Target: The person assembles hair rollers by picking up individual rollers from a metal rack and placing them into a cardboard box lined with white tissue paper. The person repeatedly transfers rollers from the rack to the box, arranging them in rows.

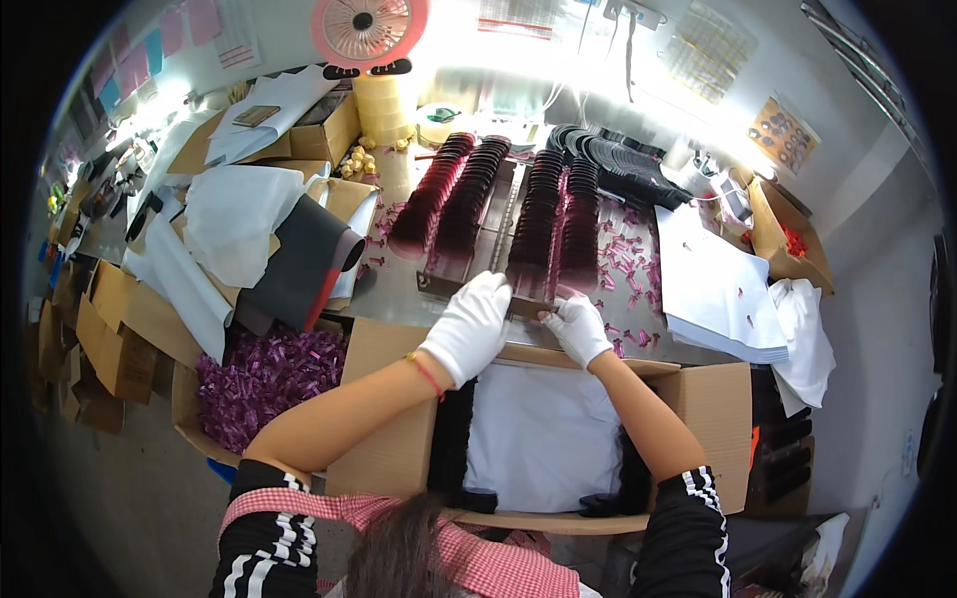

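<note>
Gloved fingers (492, 286) at the metal rack (439, 287)

The metal rack (491, 239) lies lengthwise on the bench (389, 299), pointing away. Four close-packed rows of thin, reddish-black pieces (543, 204) run along it in two pairs, apparently upright, though their near ends blur.

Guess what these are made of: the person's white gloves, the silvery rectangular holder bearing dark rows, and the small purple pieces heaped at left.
White gloves: probably matte, soft cloth; they wrinkle.
Silvery rectangular holder: likely smooth metal, given its grey sheen; coated plastic is possible.
Small purple pieces: perhaps glossy plastic, judging by bright glints; metal can't be ruled out.
</note>
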The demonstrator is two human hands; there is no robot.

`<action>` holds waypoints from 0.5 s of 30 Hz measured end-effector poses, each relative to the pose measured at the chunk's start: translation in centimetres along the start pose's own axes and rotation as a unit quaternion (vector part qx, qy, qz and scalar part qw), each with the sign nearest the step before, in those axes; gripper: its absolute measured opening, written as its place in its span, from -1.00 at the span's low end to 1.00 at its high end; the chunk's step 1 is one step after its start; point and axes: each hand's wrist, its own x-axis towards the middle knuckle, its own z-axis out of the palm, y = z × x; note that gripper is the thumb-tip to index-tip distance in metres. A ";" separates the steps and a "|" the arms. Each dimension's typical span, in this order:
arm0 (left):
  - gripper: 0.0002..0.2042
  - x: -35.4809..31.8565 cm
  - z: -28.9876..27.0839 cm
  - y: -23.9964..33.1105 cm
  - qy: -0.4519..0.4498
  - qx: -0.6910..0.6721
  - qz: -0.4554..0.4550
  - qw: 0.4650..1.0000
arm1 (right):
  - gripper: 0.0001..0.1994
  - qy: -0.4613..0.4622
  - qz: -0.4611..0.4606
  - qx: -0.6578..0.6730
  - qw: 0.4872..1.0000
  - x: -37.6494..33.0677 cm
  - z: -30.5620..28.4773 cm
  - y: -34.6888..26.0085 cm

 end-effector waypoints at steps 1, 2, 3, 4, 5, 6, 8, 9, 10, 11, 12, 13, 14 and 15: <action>-0.57 0.3 1.9 -1.1 0.000 0.034 -0.015 0.999 | -0.75 -0.078 0.013 -0.039 0.996 0.3 -1.2 -0.2; -0.58 0.4 2.5 -1.5 -0.001 0.069 -0.030 0.997 | -0.73 -0.155 0.024 -0.077 0.985 0.6 -2.4 -0.6; -0.62 0.1 3.0 -2.0 -0.007 0.087 -0.040 0.995 | -0.61 -0.253 0.058 -0.040 0.965 0.9 -3.9 -1.1; -0.66 0.0 3.1 -2.0 -0.014 0.103 -0.048 0.993 | -0.55 -0.221 0.095 0.044 0.970 0.5 -4.9 -1.7; -0.70 0.0 3.2 -2.0 -0.021 0.117 -0.053 0.991 | -0.49 -0.186 0.135 0.127 0.965 -0.1 -5.7 -2.3; -0.74 0.0 3.0 -2.2 -0.022 0.109 -0.043 0.993 | -0.42 -0.149 0.172 0.208 0.951 -0.3 -6.1 -2.4; -0.79 1.3 3.0 -2.0 -0.021 0.086 -0.005 0.996 | -0.22 -0.012 0.160 0.328 0.931 0.1 -3.9 2.3; -0.79 1.5 3.2 -2.1 -0.049 0.058 -0.016 0.997 | -0.20 0.027 0.137 0.396 0.908 0.7 -2.8 3.4; -0.79 1.4 3.1 -2.4 -0.057 0.053 -0.004 0.997 | -0.17 0.062 0.111 0.463 0.877 1.7 -1.1 3.9; -0.78 1.4 2.9 -2.7 -0.065 0.046 0.009 0.997 | -0.14 0.098 0.085 0.525 0.841 2.7 0.2 4.3; -0.78 1.4 2.7 -3.0 -0.073 0.039 0.024 0.996 | -0.12 0.134 0.058 0.583 0.800 3.7 1.1 4.5; -0.76 1.2 2.4 -3.4 -0.065 0.015 0.052 0.996 | -0.09 0.166 0.031 0.638 0.751 4.5 1.6 4.1; -0.75 1.0 2.2 -3.5 -0.079 0.005 0.056 0.995 | -0.09 0.189 0.023 0.627 0.755 5.2 1.7 3.9; -0.75 0.8 1.8 -3.4 -0.093 -0.005 0.060 0.994 | -0.09 0.211 0.016 0.616 0.758 5.9 1.8 3.8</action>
